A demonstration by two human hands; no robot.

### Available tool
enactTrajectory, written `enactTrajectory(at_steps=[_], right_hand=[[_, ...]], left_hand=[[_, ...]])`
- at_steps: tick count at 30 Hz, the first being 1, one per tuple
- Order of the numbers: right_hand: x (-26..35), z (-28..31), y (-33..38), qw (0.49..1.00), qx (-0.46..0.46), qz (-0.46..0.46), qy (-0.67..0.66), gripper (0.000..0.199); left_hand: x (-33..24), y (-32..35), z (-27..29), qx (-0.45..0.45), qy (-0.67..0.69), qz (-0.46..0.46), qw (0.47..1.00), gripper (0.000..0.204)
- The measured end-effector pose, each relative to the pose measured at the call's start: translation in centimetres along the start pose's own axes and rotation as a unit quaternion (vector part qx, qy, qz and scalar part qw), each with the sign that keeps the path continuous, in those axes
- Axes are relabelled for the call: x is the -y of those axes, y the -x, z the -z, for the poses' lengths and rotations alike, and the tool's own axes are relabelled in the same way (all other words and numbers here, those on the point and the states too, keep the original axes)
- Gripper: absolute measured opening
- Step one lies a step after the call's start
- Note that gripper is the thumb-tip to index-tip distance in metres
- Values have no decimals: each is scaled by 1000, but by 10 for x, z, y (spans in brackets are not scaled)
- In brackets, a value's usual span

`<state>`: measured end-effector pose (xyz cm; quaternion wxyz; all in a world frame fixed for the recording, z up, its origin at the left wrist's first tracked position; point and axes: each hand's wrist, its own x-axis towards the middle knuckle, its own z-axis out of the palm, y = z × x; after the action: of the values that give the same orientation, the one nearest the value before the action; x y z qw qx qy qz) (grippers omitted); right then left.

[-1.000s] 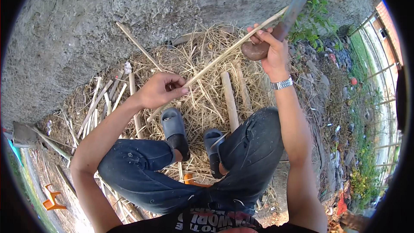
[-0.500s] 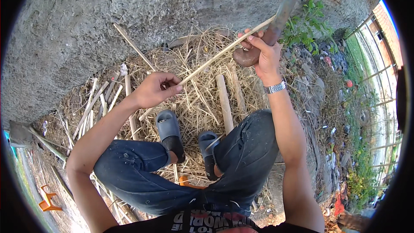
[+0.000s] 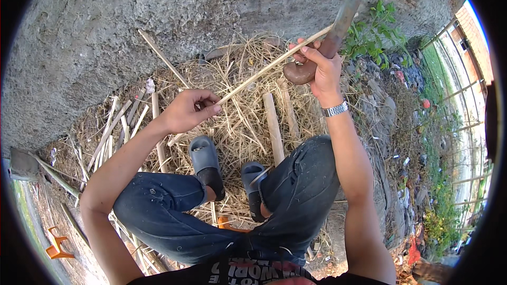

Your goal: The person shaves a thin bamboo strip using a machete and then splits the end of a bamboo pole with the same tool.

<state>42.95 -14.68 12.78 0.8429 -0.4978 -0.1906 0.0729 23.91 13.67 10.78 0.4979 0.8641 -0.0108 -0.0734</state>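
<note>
- Against the picture of a second ago, the right hand [image 3: 319, 68] has lifted the knife [image 3: 338, 21] a little higher and further from the body; its blade now reaches the top edge of the view, well above the straw heap [image 3: 237, 111].
- The right hand is shut around the knife's rounded wooden handle, with the far end of the thin bamboo strip [image 3: 264, 71] lying across the fingers by that handle.
- The left hand [image 3: 187, 111] has barely moved: it is closed in a pinch on the near end of the strip, above the straw heap's left side.
- The strip runs slanting over the straw heap from one hand to the other, taut and off the ground; my judgement is that a paring stroke along it is under way.
- No container shows; split bamboo lengths [image 3: 274, 126] lie loose on the straw heap, beside the grey sandals [image 3: 203, 158].
</note>
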Motion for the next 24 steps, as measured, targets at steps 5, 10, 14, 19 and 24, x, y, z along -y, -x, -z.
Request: enactTrajectory(at_steps=[5,10,14,19,24], right_hand=[[0,0,0,1000,-4,3,-9,21],[0,2,0,1000,3,2,4,22],[1,3,0,1000,1,-7,2,22],[1,5,0,1000,1,-9,7,21],[2,3,0,1000,-13,-1,-15,22]], left_hand=[[-1,-1,0,1,-2,-2,1000,25],[1,-1,0,-1,-12,-4,1000,25],[1,-1,0,0,-13,-5,1000,26],[0,-2,-1,1,-13,-1,1000,26],[1,-3,-1,10,-9,9,1000,29]])
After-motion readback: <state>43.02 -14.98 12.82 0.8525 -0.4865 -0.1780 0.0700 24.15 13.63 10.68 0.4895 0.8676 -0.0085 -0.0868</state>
